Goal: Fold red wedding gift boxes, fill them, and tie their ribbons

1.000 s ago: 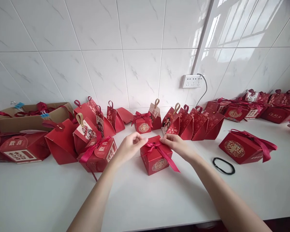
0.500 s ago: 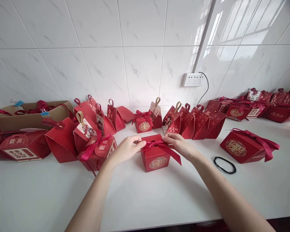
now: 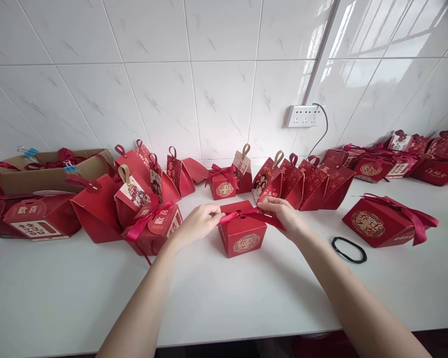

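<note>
The left hand (image 3: 203, 219) has thumb and finger pinched shut on the ribbon (image 3: 230, 217), left of the box's middle; the right hand (image 3: 283, 214) pinches it on the right side, its other fingers curled. The box (image 3: 245, 242) stands on the table (image 3: 209, 303) between them. Right of the box lie a black band (image 3: 364, 258) and, farther, a bow-tied carton (image 3: 369, 223). Behind the box, towards the wall (image 3: 224, 109), stands a smaller gift box (image 3: 224, 189).
</note>
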The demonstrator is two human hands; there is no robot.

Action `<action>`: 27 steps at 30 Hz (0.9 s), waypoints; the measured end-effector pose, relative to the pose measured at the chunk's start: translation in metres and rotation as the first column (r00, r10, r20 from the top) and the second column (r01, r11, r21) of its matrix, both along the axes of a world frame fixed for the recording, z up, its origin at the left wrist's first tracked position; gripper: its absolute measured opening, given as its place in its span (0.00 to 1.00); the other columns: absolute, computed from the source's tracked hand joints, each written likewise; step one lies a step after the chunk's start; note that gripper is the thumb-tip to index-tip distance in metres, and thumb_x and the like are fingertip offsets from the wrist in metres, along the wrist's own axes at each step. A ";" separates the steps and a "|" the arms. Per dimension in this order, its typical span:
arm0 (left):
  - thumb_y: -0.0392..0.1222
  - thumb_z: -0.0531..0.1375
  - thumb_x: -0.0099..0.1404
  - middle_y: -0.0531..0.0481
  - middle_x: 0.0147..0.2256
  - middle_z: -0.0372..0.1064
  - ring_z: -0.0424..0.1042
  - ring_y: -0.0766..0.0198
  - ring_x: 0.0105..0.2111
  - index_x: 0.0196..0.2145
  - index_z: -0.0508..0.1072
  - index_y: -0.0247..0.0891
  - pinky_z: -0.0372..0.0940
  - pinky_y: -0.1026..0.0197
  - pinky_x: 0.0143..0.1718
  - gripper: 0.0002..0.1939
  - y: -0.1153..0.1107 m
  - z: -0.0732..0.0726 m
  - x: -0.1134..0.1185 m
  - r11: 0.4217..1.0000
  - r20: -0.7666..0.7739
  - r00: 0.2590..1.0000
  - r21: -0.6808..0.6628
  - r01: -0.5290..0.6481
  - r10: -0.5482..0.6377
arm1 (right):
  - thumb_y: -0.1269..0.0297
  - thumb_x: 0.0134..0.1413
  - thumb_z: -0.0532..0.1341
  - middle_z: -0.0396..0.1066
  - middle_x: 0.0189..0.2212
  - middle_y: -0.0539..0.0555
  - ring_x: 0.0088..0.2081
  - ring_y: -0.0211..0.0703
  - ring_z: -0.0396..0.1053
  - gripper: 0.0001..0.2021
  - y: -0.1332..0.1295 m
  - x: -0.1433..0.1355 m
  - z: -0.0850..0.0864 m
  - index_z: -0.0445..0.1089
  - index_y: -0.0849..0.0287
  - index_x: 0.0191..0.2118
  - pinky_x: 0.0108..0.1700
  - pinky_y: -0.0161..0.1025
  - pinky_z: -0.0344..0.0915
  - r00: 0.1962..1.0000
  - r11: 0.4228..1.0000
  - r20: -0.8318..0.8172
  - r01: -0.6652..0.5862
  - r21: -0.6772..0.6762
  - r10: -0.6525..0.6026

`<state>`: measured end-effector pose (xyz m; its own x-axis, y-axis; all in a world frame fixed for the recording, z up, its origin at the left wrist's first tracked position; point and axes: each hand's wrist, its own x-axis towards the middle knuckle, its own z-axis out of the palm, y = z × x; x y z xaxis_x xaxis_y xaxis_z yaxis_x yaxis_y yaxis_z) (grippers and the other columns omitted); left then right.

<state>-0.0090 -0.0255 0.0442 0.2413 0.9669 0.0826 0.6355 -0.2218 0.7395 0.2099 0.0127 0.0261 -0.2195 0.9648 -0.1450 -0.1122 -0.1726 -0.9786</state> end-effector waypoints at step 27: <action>0.60 0.56 0.55 0.56 0.17 0.48 0.48 0.69 0.19 0.17 0.59 0.38 0.41 0.64 0.22 0.23 -0.004 0.005 -0.006 0.962 -0.065 0.961 -0.034 -0.271 0.269 | 0.62 0.40 0.68 0.55 0.54 0.56 0.57 0.52 0.58 0.40 -0.005 0.006 -0.010 0.49 0.47 0.60 0.55 0.51 0.63 0.802 0.735 0.597 -0.424 0.529 0.034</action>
